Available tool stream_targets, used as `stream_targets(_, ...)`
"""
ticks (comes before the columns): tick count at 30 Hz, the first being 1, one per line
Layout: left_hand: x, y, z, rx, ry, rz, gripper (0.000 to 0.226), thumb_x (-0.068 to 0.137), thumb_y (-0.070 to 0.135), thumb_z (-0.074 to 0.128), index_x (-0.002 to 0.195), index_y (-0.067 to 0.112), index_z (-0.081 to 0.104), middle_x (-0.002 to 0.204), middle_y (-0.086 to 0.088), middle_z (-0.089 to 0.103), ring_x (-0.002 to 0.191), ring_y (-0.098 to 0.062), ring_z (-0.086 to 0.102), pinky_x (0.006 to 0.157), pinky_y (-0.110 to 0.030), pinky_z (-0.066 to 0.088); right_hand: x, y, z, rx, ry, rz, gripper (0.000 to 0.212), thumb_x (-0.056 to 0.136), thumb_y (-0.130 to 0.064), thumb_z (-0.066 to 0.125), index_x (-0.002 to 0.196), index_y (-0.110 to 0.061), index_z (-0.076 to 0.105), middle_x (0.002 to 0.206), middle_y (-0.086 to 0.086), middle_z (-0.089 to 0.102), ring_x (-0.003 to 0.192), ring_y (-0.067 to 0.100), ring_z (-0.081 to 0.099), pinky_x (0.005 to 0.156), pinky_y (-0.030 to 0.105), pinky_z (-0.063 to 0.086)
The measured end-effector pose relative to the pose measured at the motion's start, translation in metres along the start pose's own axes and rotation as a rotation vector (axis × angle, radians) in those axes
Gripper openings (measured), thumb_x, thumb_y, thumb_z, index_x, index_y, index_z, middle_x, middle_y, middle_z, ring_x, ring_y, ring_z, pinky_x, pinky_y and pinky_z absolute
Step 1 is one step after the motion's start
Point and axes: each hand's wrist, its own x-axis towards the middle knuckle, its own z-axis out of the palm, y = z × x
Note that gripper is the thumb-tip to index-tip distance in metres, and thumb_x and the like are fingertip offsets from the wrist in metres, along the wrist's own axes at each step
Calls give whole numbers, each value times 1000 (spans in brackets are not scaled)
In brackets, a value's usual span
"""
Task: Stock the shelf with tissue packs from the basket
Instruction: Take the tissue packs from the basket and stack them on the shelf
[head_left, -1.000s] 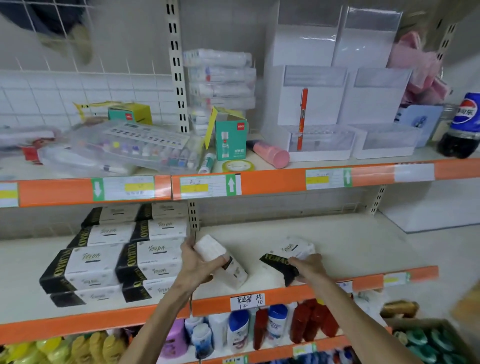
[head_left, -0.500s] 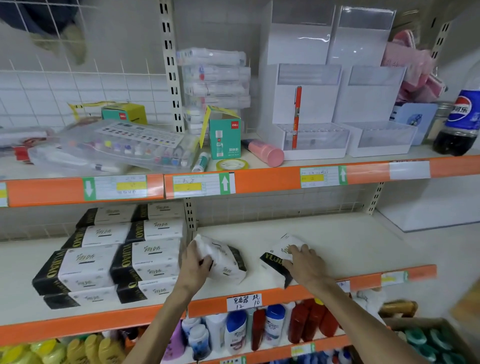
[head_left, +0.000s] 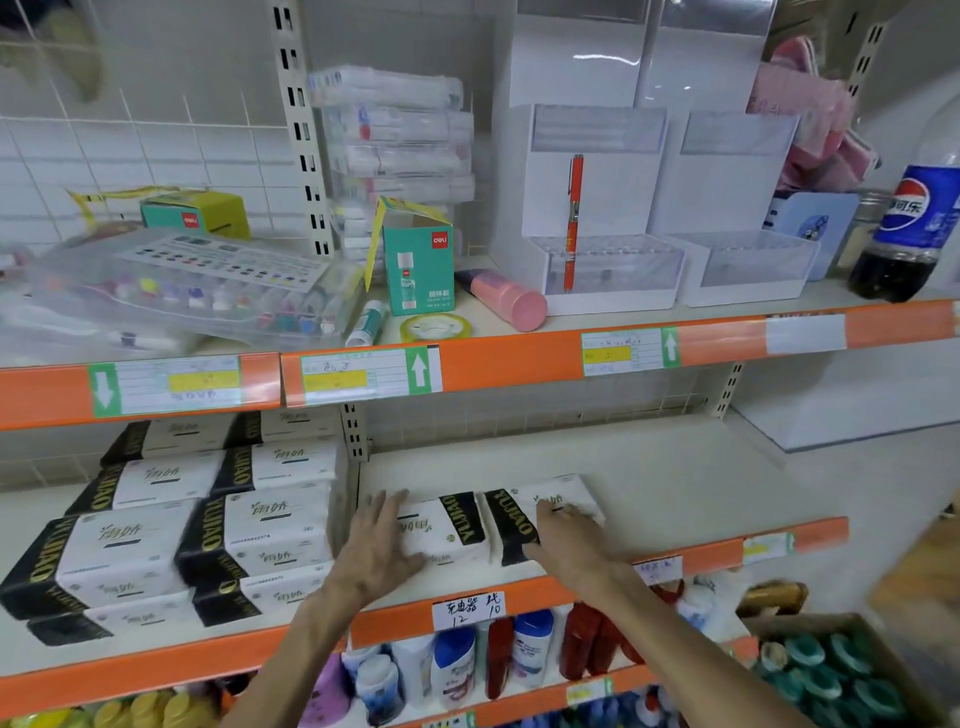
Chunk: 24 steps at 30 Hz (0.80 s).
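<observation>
We are pressing our left hand (head_left: 382, 545) and right hand (head_left: 569, 543), fingers straight and gripping nothing, on the left pack (head_left: 452, 525) and right pack (head_left: 517, 519), now lying side by side on the shelf (head_left: 675, 483) rather than tilted in our grasp, so both are looking stocked.

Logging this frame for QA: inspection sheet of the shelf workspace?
Surface: cream middle shelf.
Job's things: left tissue pack and right tissue pack flat, side by side near the front; stacked tissue packs in the left bay.
Clutter: glue stick box, pink tube, tape roll on the upper shelf.
Grippers: left hand, right hand flat, fingers straight, one per pack.
Cables: nothing seen.
Surroundings: Pepsi bottle upper right; toiletry bottles below.
</observation>
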Motion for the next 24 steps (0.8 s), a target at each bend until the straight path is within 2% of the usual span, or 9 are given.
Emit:
stream_targets(2,3,-3,-2,125,-107,8,87,77,39,71,148,23,22,156,-7,19,145,-24,16,119,-40,21,7,4,-3,-88,48,-37,48,92,-42,56,128,-11,48,127,9,59,118,26,47,91,36,38)
stream_targets(4,4,0,-2,176,-59,-31,81,77,40,72,143,23,28,146,-5,35,134,-21,36,111,-35,36,12,11,-7,-153,80,-66,54,89,-47,57,131,-13,49,131,7,53,124,26,39,98,37,35)
stream_targets(9,5,43,-1,572,41,-201,75,83,72,42,125,10,43,119,-13,51,105,-26,50,91,-36,42,17,22,-3,20,53,18,63,82,-56,63,132,-22,47,134,3,43,126,26,34,97,42,39)
stream_targets(12,11,58,3,288,-97,-207,82,84,66,49,134,2,34,134,-18,37,113,-28,51,98,-35,44,19,22,5,141,52,49,58,84,-56,62,130,-26,43,137,1,42,125,26,35,94,46,42)
stream_targets(15,13,67,2,36,-178,-161,57,86,42,61,130,8,47,132,-12,37,110,-26,56,96,-32,46,21,22,4,100,72,49,54,87,-56,58,130,-27,42,140,1,40,126,29,33,92,46,41)
stream_targets(17,14,65,0,59,-35,-108,46,84,33,65,125,13,54,130,-8,40,109,-25,55,94,-31,47,22,26,2,97,81,37,52,88,-55,57,129,-28,43,139,0,40,125,28,34,93,44,42)
stream_targets(20,21,45,-6,265,124,-92,69,80,35,69,139,23,36,142,-10,29,129,-31,32,104,-39,39,22,29,1,112,76,20,49,89,-52,58,129,-29,43,138,0,41,125,26,34,94,42,42)
stream_targets(22,26,25,-10,299,69,-117,78,79,36,69,143,32,26,150,-11,19,137,-34,23,107,-45,37,22,29,1,117,75,16,49,89,-50,58,130,-28,43,138,0,41,126,26,33,95,42,42)
stream_targets(24,28,13,-11,215,-41,-145,71,81,34,66,141,35,28,144,-10,26,127,-31,42,102,-43,45,21,29,2,121,82,11,48,90,-49,57,131,-29,43,139,0,41,127,26,32,97,42,41)
